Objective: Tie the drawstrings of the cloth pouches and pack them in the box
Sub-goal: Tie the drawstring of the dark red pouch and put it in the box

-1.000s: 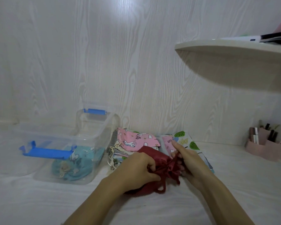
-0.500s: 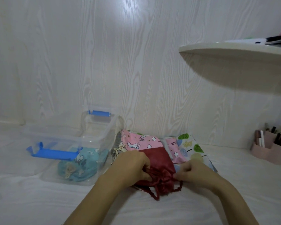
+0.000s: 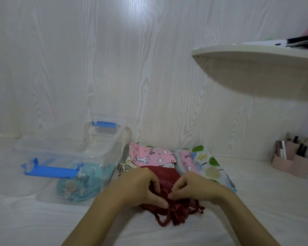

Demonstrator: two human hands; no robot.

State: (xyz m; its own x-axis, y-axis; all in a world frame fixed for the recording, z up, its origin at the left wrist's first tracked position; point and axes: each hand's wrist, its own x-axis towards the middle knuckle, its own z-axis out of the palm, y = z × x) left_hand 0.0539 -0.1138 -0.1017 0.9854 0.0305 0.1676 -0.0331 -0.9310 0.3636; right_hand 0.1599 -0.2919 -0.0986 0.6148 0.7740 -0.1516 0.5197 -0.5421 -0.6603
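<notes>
A dark red cloth pouch (image 3: pixel 167 176) lies on the white surface in front of me, its gathered mouth and red drawstrings (image 3: pixel 178 213) toward me. My left hand (image 3: pixel 140 187) pinches the gathered mouth from the left. My right hand (image 3: pixel 194 187) pinches the strings at the mouth from the right. Behind them lies a pile of flat pouches: a pink unicorn-print one (image 3: pixel 149 156) and a white leaf-print one (image 3: pixel 208 164). At the left stands a clear plastic box (image 3: pixel 64 151) with blue clips, holding a tied teal pouch (image 3: pixel 82 185).
A pink desk organiser (image 3: pixel 292 157) with pens stands at the far right. A white curved shelf (image 3: pixel 256 68) juts out above it at the right. The wood-grain wall closes the back. The box's clear lid (image 3: pixel 5 174) lies flat at the left.
Both hands have drawn close together at the red pouch's mouth. The pouch's gathered mouth and strings now lie nearer to me.
</notes>
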